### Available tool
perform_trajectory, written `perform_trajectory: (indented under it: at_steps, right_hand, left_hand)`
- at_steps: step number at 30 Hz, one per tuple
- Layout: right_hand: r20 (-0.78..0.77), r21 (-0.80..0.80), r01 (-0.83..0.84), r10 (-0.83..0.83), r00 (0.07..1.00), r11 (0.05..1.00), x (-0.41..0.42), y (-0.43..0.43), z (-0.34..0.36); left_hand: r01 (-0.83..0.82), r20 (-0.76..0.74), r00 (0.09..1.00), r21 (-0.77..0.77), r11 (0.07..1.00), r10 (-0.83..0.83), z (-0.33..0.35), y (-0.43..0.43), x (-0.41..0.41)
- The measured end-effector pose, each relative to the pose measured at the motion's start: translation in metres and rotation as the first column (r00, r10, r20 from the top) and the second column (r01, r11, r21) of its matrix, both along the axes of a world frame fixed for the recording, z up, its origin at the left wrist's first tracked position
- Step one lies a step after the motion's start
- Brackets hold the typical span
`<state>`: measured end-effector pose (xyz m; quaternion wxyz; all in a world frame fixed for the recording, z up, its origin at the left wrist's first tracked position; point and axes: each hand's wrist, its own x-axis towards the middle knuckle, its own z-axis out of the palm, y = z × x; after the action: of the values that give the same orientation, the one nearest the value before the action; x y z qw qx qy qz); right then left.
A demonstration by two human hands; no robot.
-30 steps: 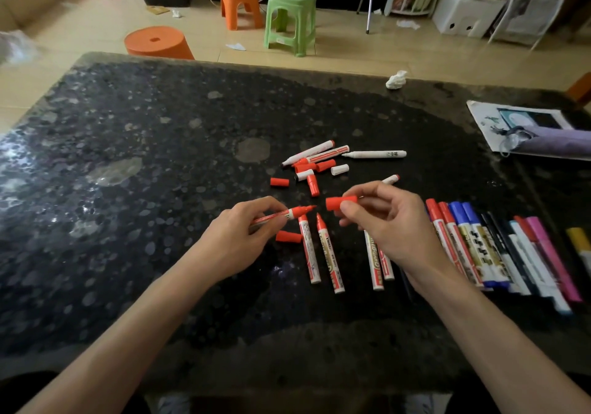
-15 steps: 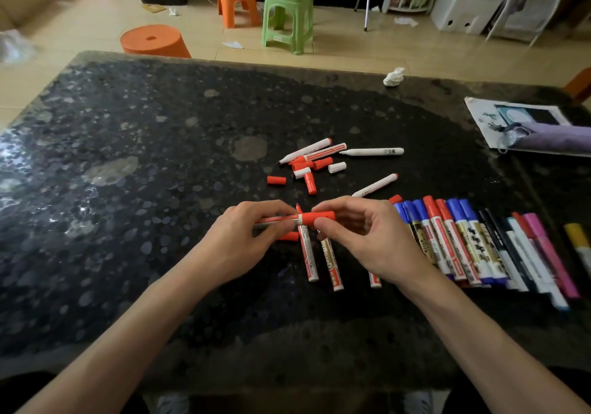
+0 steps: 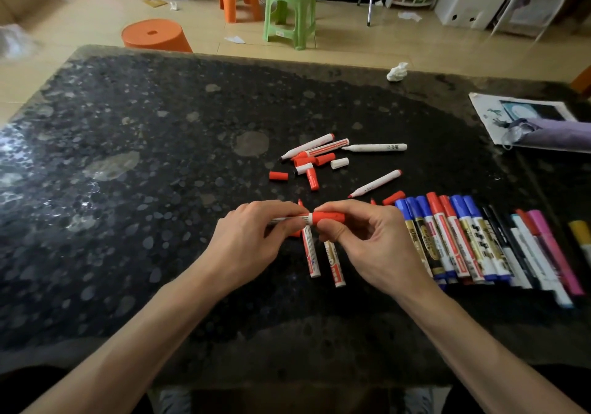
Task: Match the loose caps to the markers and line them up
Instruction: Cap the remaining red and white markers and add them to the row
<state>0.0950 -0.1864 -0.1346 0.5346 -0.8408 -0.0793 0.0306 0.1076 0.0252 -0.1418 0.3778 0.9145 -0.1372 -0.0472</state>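
Fingers [image 3: 283, 213] of left hand [image 3: 246, 240] pinch red marker [image 3: 305, 220] barrel; right hand [image 3: 364, 244] pinches red cap [image 3: 329, 217] on its tip, centre frame, above dark surface [image 3: 128, 221]. Capped markers [image 3: 463, 240] lined right.

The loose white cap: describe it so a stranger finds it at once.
On the dark speckled table, find the scattered heap of markers near its middle. At its right edge, in front of the long white marker, lies the cap: short and wholly white, beside red caps.
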Motion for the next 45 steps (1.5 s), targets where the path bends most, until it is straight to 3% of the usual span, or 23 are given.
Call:
perform_trajectory:
  at_steps: [2, 6, 13, 15, 17, 20, 25, 30, 33, 35, 37, 42, 45]
  right_hand:
    - [-0.032, 0.069, 0.007, -0.005, 0.999, 0.998, 0.0, 0.0, 0.003]
    - [-0.186, 0.342, 0.139, -0.078, 0.979, 0.929, -0.002, 0.001, 0.01]
    - [-0.232, 0.423, 0.286, -0.202, 0.951, 0.86, 0.005, -0.027, 0.01]
    - [-0.136, 0.3, 0.332, -0.304, 0.943, 0.894, 0.009, -0.052, 0.012]
    - [0.01, 0.017, 0.383, -0.384, 0.923, 0.923, 0.011, -0.08, 0.013]
    - [0.114, -0.355, 0.476, -0.468, 0.876, 0.804, 0.006, -0.107, 0.011]
    - [0.204, -0.659, 0.457, -0.444, 0.873, 0.597, 0.003, -0.11, 0.002]
    - [0.284, -0.727, 0.478, -0.418, 0.863, 0.493, 0.006, -0.105, -0.001]
    - [0.271, -0.691, 0.429, -0.341, 0.9, 0.582, 0.008, -0.098, -0.001]
    - [0.204, -0.679, 0.306, -0.229, 0.952, 0.667, 0.006, -0.086, -0.002]
    - [0.129, -0.695, 0.182, -0.128, 0.983, 0.696, 0.001, -0.071, -0.005]
    - [0.097, -0.832, 0.125, -0.08, 0.992, 0.54, -0.003, -0.046, -0.011]
    - [0.045, -0.851, 0.098, -0.113, 0.993, 0.516, -0.003, -0.036, -0.011]
  left_hand:
    - [0.03, -0.027, 0.999, -0.046, 0.998, -0.032, 0.002, -0.001, 0.001]
    - [0.075, -0.111, 0.988, -0.278, 0.958, -0.109, 0.001, -0.017, -0.002]
    - [0.046, -0.114, 0.988, -0.429, 0.902, -0.105, -0.004, -0.029, -0.003]
    - [0.009, -0.093, 0.994, -0.444, 0.896, -0.057, -0.006, -0.025, 0.0]
    - [-0.011, -0.091, 0.995, -0.444, 0.896, -0.033, -0.006, -0.023, 0.003]
    - [-0.033, -0.078, 0.997, -0.415, 0.909, 0.001, -0.008, -0.025, 0.005]
    - [-0.044, -0.086, 0.996, -0.356, 0.934, 0.015, -0.014, -0.03, 0.004]
    - [-0.049, -0.076, 0.997, -0.328, 0.943, 0.025, -0.015, -0.025, 0.005]
    - [-0.065, -0.066, 0.997, -0.321, 0.945, 0.046, -0.013, -0.023, 0.006]
    - [-0.074, -0.065, 0.996, -0.311, 0.947, 0.057, -0.012, -0.022, 0.007]
    - [-0.085, -0.067, 0.995, -0.307, 0.948, 0.067, -0.01, -0.022, 0.007]
    - [-0.106, -0.039, 0.994, -0.281, 0.954, 0.099, -0.008, -0.016, 0.01]
    - [-0.159, 0.014, 0.986, -0.191, 0.969, 0.165, -0.016, -0.008, 0.02]
